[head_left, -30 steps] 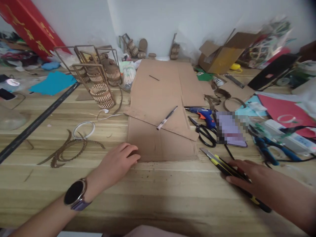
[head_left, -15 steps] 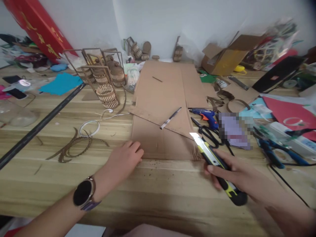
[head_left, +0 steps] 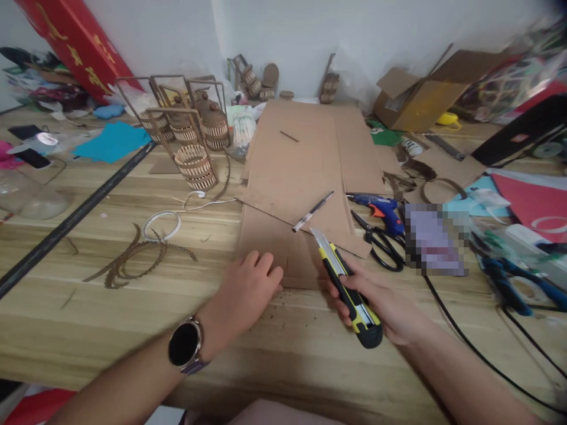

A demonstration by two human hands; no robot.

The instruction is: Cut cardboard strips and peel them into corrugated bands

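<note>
The right hand [head_left: 376, 295], wrapped around a box cutter [head_left: 355, 302], had just moved inward over the cardboard [head_left: 296, 165]. The left hand [head_left: 245, 295] curled loosely at its near edge, grip unclear.

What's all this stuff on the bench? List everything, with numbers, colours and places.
Utility knife: one, yellow-black, right hand
Cardboard: several pieces, brown, centre
Pen: one, on cardboard
Glue gun: one, blue-orange, right
Scissors: one, black, right
Handled baskets: several, brown, back left
White ring: one, left
Paper: blue, left
Carton: one, brown, back right
Smaller clutter: uncountable, both sides
Watch: one, black-faced, left wrist
Hands: two; left at cardboard's near edge, right gripping knife
</note>
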